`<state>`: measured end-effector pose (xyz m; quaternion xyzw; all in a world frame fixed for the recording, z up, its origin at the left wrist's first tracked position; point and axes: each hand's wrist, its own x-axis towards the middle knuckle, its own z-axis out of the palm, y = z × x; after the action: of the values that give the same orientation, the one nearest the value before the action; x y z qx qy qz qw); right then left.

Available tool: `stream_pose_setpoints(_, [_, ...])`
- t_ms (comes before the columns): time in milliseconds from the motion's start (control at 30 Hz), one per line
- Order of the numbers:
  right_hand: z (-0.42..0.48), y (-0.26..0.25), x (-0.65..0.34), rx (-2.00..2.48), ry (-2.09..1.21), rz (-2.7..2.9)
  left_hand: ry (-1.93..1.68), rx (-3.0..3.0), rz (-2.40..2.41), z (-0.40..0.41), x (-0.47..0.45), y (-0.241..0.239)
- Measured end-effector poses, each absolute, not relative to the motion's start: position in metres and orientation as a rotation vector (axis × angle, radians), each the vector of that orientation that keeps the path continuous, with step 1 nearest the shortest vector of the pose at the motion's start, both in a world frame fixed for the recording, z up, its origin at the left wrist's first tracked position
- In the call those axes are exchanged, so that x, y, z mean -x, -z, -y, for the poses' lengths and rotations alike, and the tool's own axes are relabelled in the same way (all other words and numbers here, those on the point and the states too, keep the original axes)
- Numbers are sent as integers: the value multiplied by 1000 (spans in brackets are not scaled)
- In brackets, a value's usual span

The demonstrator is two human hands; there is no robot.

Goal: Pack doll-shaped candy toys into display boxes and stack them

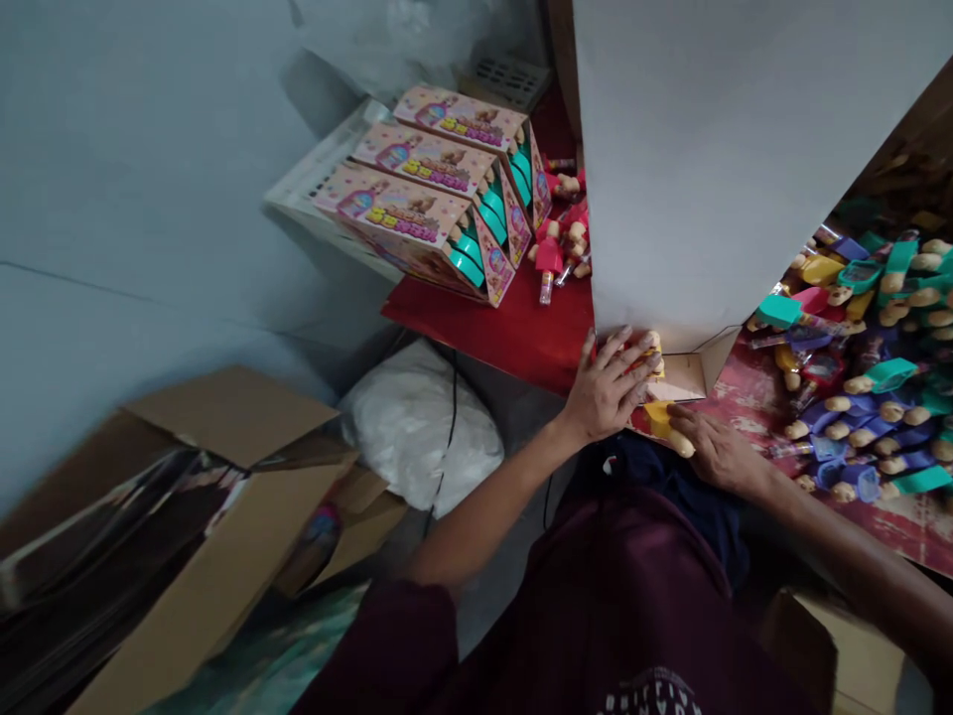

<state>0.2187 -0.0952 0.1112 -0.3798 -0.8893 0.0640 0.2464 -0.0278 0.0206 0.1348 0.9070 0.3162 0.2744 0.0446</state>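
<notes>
A yellow toy (659, 419) with a beige end is held in my right hand (716, 449), at the near edge of an open cardboard box (683, 377). My left hand (605, 391) lies with fingers spread over the left part of that box, on small toys that it mostly covers. Yellow and beige bits show past its fingertips. A large white panel (700, 169) rises behind the box. To the right lies a pile of similar toys (864, 412) in purple, teal and yellow with beige ends.
Several printed display boxes (417, 214) with teal toys stand at the back left of the red table (491, 338). Loose red toys (549, 256) lie beside them. On the floor are a white sack (424, 427) and an open carton (201, 536).
</notes>
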Motion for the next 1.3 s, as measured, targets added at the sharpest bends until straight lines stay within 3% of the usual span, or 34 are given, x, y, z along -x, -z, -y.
stream_pose_setpoints(300, [98,-112,-210,906,-113,2572,-832,-2741,-955,-20,28,-134])
stream_pose_setpoints(567, [46,-137,-200,1002,-445,2376,-740,-2667,-965,-18,29,-134])
stream_pose_setpoints(767, [36,-134,-207,1144,-399,2319,-739,-2650,-947,-18,28,-135])
stream_pose_setpoints(967, [52,-132,-195,896,-329,2516,-749,-2666,-947,-19,28,-135])
stream_pose_setpoints(1167, [44,-123,-198,982,-448,2396,-759,-2655,-941,-26,33,-130])
stream_pose_setpoints(1300, [41,-119,-196,1268,-616,2213,-850,-2609,-826,-24,38,-132])
